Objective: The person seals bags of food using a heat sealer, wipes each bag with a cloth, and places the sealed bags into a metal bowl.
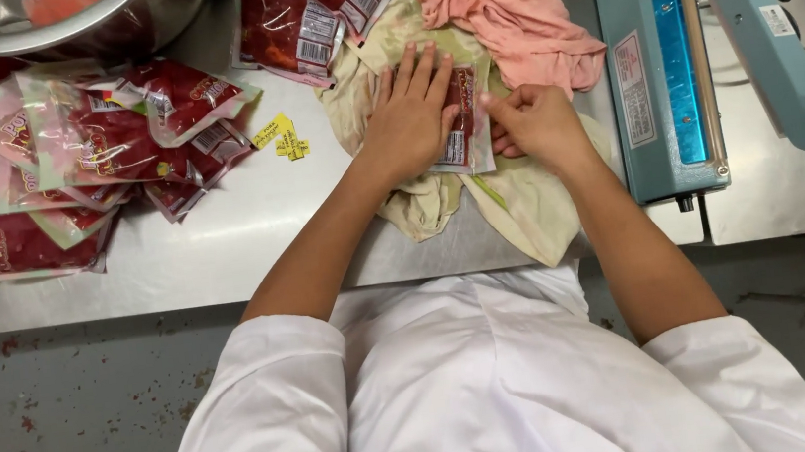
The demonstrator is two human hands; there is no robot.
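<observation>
1. On the steel table [255,241], near its front edge, a small red sachet [464,125] lies flat on a pale yellow cloth [520,209]. Its long axis runs away from the person, nearly straight up the view, with the light barcode end towards the body.
2. The left hand [408,116] lies open, palm down, fingers spread flat over the sachet's left half, pressing it onto the cloth.
3. The right hand [536,122] is loosely curled, its thumb and fingertips touching the sachet's right edge near the top.
4. A pink cloth [510,15] is bunched just beyond the hands.
5. To the right stands a blue heat sealer [665,69], its arm raised.
6. At the left lies a loose heap of filled red sachets [67,162]; more sachets [310,11] sit near the top.
7. A steel bowl [92,19] at the upper left holds something orange-red, largely out of view.
8. Small yellow tags [282,137] lie between the heap and the cloth.
</observation>
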